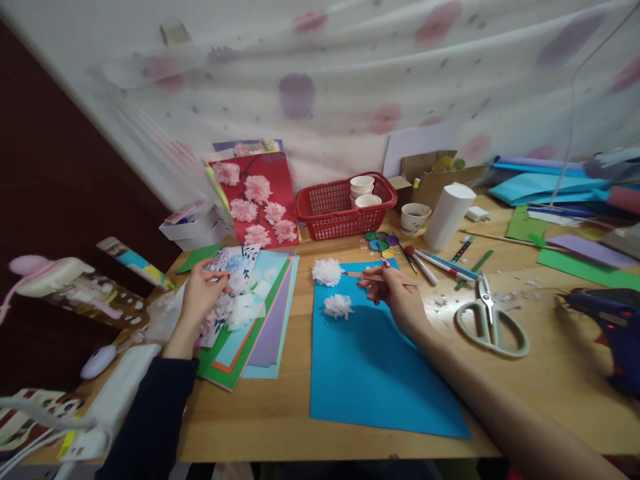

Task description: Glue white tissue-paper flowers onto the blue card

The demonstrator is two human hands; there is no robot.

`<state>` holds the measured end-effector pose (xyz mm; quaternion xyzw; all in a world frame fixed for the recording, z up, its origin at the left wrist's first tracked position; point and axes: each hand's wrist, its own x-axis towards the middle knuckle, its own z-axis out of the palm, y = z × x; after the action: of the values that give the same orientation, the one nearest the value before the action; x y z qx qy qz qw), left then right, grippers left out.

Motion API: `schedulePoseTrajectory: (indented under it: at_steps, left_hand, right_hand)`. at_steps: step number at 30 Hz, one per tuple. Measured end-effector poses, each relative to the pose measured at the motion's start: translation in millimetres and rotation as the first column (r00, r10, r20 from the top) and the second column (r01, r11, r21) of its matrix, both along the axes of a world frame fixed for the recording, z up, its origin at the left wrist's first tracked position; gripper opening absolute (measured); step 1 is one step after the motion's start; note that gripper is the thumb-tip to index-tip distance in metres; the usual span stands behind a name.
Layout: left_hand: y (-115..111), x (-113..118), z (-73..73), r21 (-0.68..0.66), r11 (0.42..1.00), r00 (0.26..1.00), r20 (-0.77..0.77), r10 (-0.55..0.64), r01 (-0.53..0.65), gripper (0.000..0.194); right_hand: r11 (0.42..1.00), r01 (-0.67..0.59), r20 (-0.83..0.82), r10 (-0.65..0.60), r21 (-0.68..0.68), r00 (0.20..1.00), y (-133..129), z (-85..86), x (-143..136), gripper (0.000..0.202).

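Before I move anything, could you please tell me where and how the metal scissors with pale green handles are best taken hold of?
Probably by the pale, rounded handle loops, coming from the near side: both loops face the person, while the metal blades point away.

Blue sheet: plain bright paper, lying flat, its near edge just behind the front edge of the desk.
Far white flower: round, ruffled, full; at the sheet's far left corner.
Near white flower: flatter, looser ruffles; on the sheet close to its left edge, just in front of the other.
Slim stick: tan, dark-tipped, held aslant, tip beside the far flower.
White petals: thin, loose, overlapping, heaped left of the sheet.
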<state>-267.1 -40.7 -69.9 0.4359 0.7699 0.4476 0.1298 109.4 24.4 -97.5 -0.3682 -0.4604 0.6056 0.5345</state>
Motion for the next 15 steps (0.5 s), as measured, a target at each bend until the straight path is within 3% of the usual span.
schedulePoseTrajectory:
  at_steps: [2, 5, 9, 15]
  left_hand:
    - [-2.7, 12.5, 7.7, 0.087, 0.995, 0.983, 0.172, -0.058, 0.044, 0.057]
    - [-6.1, 42.4, 16.4, 0.175, 0.973, 0.929, 0.312, -0.201, 0.152, 0.062]
    - [-8.0, 87.9, 21.1, 0.220, 0.917, 0.827, 0.399, -0.396, 0.333, 0.067]
    - [0.8, 133.3, 15.9, 0.248, 0.832, 0.690, 0.469, -0.552, 0.497, 0.060]
  right_hand:
    - [1.000, -0.002, 0.013, 0.002, 0.014, 1.000, -1.3, 0.6, -0.2, 0.055]
    - [0.998, -0.031, 0.055, 0.027, 0.063, 0.998, -3.9, 0.7, -0.7, 0.057]
    - [0.993, -0.096, 0.102, 0.088, 0.075, 0.991, -6.7, -0.8, -1.3, 0.065]
    - [0.995, -0.077, 0.105, 0.069, 0.069, 0.992, -9.3, 2.0, -0.8, 0.065]
